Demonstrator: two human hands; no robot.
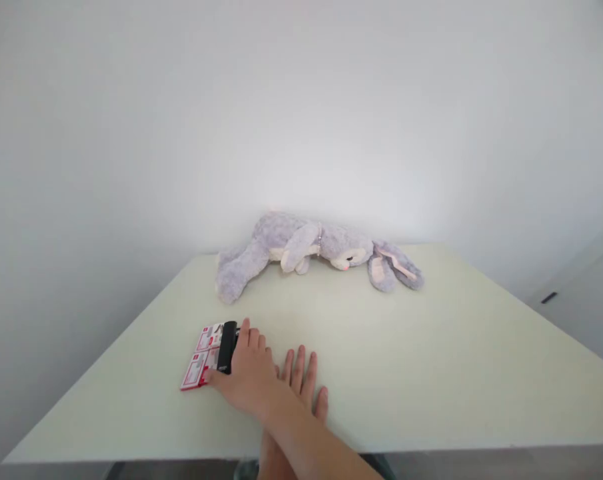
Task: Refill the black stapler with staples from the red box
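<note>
My right hand (254, 373) reaches across to the left over my left wrist. Its thumb lies at the near edge of the boxes and its fingers at the right side of a black stapler (226, 348), so the stapler sits between them. Against the stapler's left side are small red-and-white boxes (195, 368) with printed labels, set close together; they look like staple boxes. My left hand (302, 380) lies palm down on the table, fingers stretched and thumb apart, holding nothing. Part of it is hidden under my right forearm.
A grey-lilac plush rabbit (281, 233) with long ears lies on its side at the back of the pale table (431, 373), close to the white wall (301, 120). At the far right is a white surface with a dark handle (550, 298).
</note>
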